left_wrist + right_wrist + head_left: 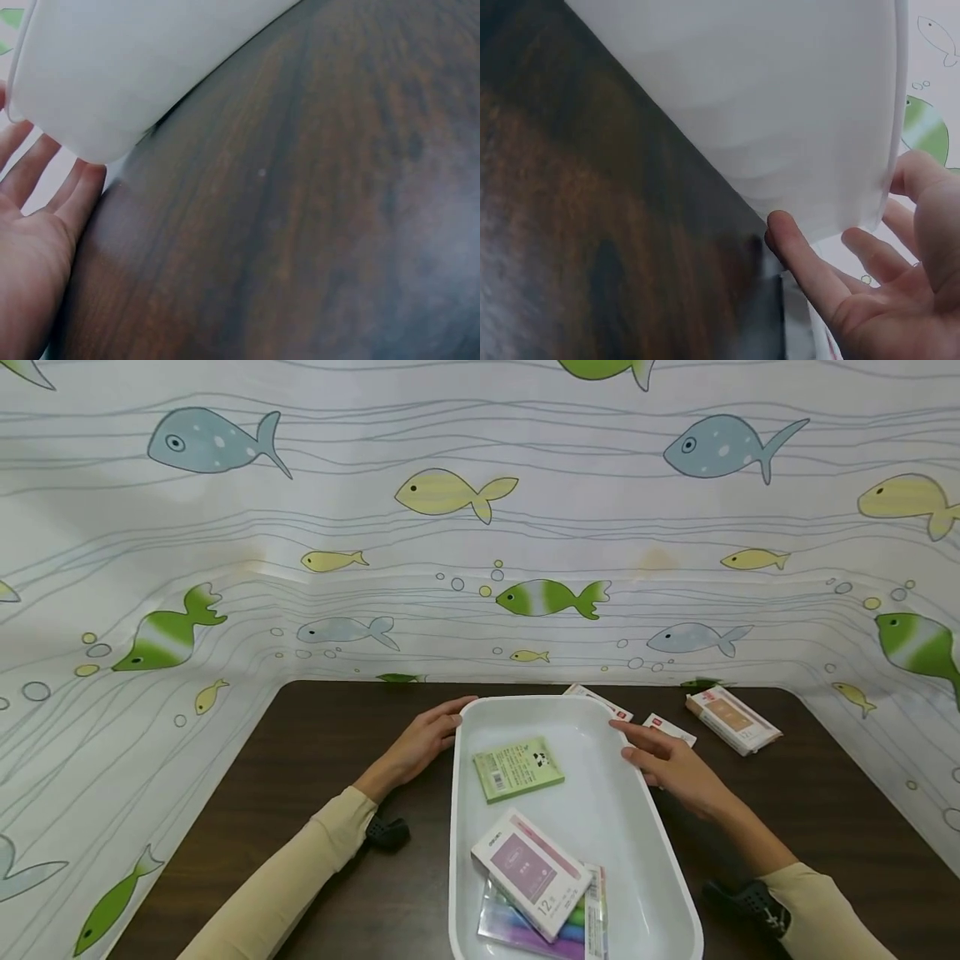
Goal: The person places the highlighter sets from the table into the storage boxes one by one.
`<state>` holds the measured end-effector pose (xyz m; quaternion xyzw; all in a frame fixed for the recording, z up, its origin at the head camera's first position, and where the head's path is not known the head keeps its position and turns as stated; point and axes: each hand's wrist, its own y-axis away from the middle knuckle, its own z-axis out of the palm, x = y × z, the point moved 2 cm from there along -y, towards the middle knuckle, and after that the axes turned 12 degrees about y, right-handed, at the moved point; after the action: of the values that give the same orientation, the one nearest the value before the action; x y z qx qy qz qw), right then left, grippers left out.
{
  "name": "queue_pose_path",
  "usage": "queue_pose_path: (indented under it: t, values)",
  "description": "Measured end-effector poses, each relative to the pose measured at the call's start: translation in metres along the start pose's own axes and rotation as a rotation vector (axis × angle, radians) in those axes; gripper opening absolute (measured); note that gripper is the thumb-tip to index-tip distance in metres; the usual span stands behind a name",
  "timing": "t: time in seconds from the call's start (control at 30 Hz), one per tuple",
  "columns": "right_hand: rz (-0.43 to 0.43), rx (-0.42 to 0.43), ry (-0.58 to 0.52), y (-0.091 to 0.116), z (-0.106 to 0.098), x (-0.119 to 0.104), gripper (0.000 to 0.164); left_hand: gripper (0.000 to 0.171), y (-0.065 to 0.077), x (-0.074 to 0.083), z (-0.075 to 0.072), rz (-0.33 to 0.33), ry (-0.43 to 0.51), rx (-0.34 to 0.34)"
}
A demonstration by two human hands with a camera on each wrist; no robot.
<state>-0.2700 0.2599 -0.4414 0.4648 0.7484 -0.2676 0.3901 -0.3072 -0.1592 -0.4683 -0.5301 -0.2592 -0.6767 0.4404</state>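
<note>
Some fingers (pixel 648 737) touch tray rim (pixel 453 827); table (pixel 322 735) alongside

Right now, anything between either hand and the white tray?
Nothing visible. The left hand touches the white tray near its far left corner, the right hand near its far right one. White packs lie on the table beyond the right hand and the tray's far right corner; none shows in between.

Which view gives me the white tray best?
The head view: it shows the tray from above, with its interior and most of its rim, though the near end is cut off. Both wrist views show only part of its outer wall and rim.
</note>
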Motion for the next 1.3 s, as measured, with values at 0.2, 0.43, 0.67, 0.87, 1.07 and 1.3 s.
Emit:
queue_pose_path:
  t: [0.2,0.43,0.67,0.87,1.07,1.3]
  values:
    - [-0.064,0.051,0.139,0.003,-0.012,-0.005,0.049,0.05,-0.002,-0.002,0.0,0.003,-0.002,0.007]
    - [-0.074,0.133,0.246,0.008,-0.028,-0.006,0.045,0.048,-0.002,-0.005,0.004,0.007,-0.008,0.006]
    - [-0.076,0.178,0.319,0.013,-0.04,-0.002,0.049,0.048,-0.006,-0.002,0.007,0.012,-0.013,-0.005]
    - [-0.107,0.262,0.418,0.014,-0.048,0.008,0.052,0.048,-0.004,-0.002,0.005,-0.004,-0.018,0.007]
    - [-0.14,0.288,0.529,0.012,-0.059,0.019,0.055,0.049,0.0,-0.002,0.001,0.003,-0.018,0.018]
    - [-0.176,0.321,0.678,0.018,-0.073,0.039,0.061,0.048,0.002,-0.001,0.003,0.009,-0.018,0.015]
